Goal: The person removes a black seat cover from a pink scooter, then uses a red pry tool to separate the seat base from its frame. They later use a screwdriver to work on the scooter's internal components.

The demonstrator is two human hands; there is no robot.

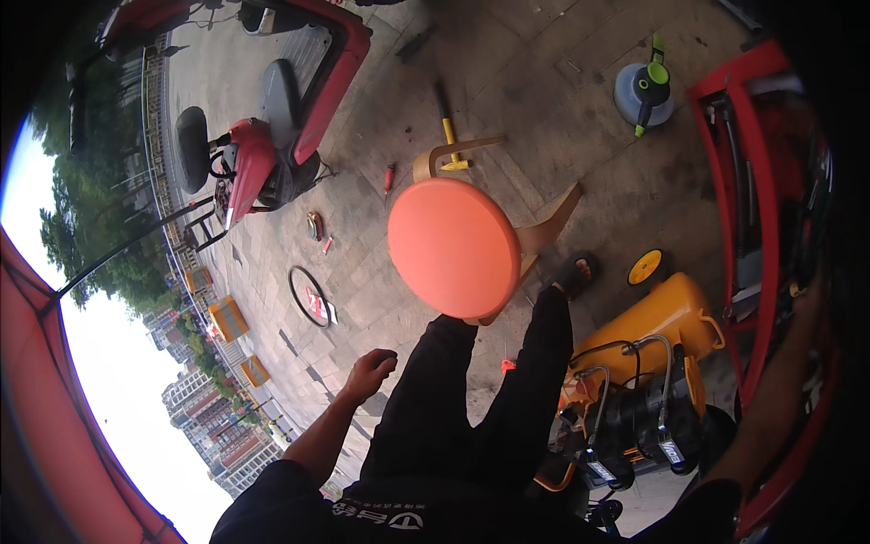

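My left hand [372, 374] hangs beside my left thigh with its fingers curled in. A small dark patch shows at its fingertips, too little to name. At the right edge my right arm [781, 399] reaches up to a red metal tool rack [761, 263] holding dark, long items. Shadow and the picture's rim hide my right hand's fingers there. In front of my legs stands a stool with a round orange seat [453, 247] and bent wooden legs.
A hammer [449, 136], a red-handled tool [390, 179], a black ring [309, 296] and a pump sprayer [644, 93] lie about the paving. A yellow air compressor [657, 317] stands near my right leg, with a yellow wheel [645, 267] beyond. A red scooter [254, 154] is at far left.
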